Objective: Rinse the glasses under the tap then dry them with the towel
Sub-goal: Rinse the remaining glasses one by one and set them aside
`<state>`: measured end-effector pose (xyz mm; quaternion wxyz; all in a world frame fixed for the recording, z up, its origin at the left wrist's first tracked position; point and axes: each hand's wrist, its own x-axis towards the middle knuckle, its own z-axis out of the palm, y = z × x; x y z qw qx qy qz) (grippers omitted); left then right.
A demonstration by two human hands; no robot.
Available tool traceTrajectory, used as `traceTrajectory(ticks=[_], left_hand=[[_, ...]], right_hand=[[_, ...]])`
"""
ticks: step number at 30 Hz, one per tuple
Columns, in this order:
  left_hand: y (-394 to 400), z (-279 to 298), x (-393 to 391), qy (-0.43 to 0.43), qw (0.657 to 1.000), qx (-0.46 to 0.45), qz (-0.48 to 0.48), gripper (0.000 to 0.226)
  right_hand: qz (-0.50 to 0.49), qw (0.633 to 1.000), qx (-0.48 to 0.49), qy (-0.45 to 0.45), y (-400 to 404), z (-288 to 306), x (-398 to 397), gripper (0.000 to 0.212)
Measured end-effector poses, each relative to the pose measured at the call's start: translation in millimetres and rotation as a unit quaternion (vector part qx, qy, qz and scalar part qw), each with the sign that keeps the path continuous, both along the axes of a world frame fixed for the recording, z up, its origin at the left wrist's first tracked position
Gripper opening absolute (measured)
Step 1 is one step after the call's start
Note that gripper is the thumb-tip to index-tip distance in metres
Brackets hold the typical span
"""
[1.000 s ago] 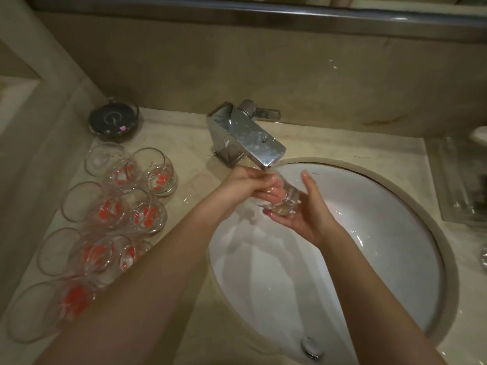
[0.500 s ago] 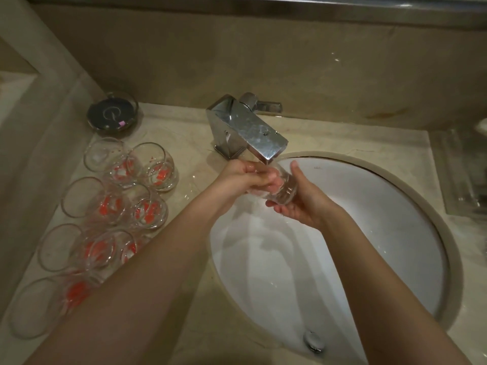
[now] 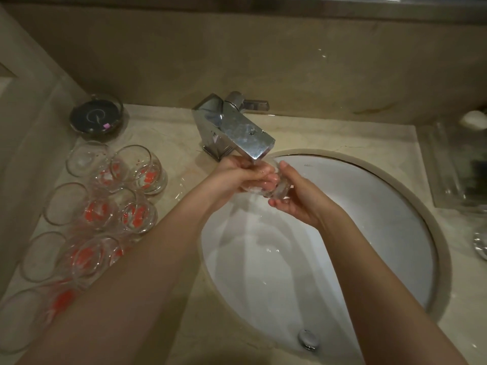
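Along the left of the tabletop (image 3: 168, 259) stand clear glasses (image 3: 137, 214) with orange-red prints, crowded in rows and touching one another, some blurred near the lower edge. Behind them, by the wall, sits a dark round dish (image 3: 96, 117). Right of these, the chrome tap (image 3: 232, 127) reaches over the white sink (image 3: 382, 233), water running from its spout. Directly under the spout, both hands hold one glass (image 3: 276, 187), tilted on its side over the basin. The left hand (image 3: 237, 175) curls its fingers round the glass's near end; the right hand (image 3: 297, 198) cups it from below and the far side, fingers bent about it. A metal drain plug (image 3: 308, 338) lies at the basin's near end. At far right, a clear tray (image 3: 453, 167) rests on the tabletop beside the sink.
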<state>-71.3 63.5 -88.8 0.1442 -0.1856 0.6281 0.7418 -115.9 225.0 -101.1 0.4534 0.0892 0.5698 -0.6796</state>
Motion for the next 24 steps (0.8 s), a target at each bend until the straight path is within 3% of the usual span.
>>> traceTrajectory(ticks=[2, 4, 6, 8, 11, 14, 18, 20, 24], left_hand=[[-0.4, -0.5, -0.9, -0.003, 1.000, 0.001, 0.010, 0.008], [0.1, -1.3, -1.5, -0.003, 1.000, 0.002, 0.012, 0.008], [2.4, -1.5, -1.4, 0.001, 1.000, -0.006, 0.005, 0.010], [3.6, -2.9, -0.6, 0.007, 1.000, -0.007, -0.003, 0.012], [7.2, -3.7, 1.5, 0.005, 1.000, -0.002, -0.016, 0.013], [8.5, -5.8, 2.3, -0.004, 1.000, 0.010, 0.007, 0.011], [3.3, -10.4, 3.2, -0.005, 0.999, 0.036, 0.034, 0.011], [2.0, -10.9, 3.8, 0.001, 1.000, 0.022, 0.019, 0.018], [8.9, -7.1, 4.7, 0.006, 1.000, -0.010, -0.007, 0.010]], right_hand=[[-0.010, 0.998, -0.029, 0.047, 2.7, -2.1, -0.1, 0.017], [-0.025, 0.996, -0.045, 0.070, 6.0, -7.4, -1.6, 0.036], [-0.036, 0.995, -0.048, 0.075, 8.0, -6.9, -2.8, 0.041], [-0.028, 0.998, -0.042, 0.033, 8.4, -7.6, -4.3, 0.037], [-0.012, 0.998, -0.010, -0.068, 4.3, -3.3, -5.2, 0.053], [0.042, 0.997, 0.058, 0.015, 1.2, -1.9, -4.9, 0.041], [0.029, 0.996, 0.021, 0.086, 2.7, -1.8, -5.0, 0.020], [0.027, 0.997, 0.003, 0.066, 4.5, -1.7, -6.0, 0.028], [0.056, 0.997, 0.026, -0.038, 2.3, 3.3, -5.0, 0.055]])
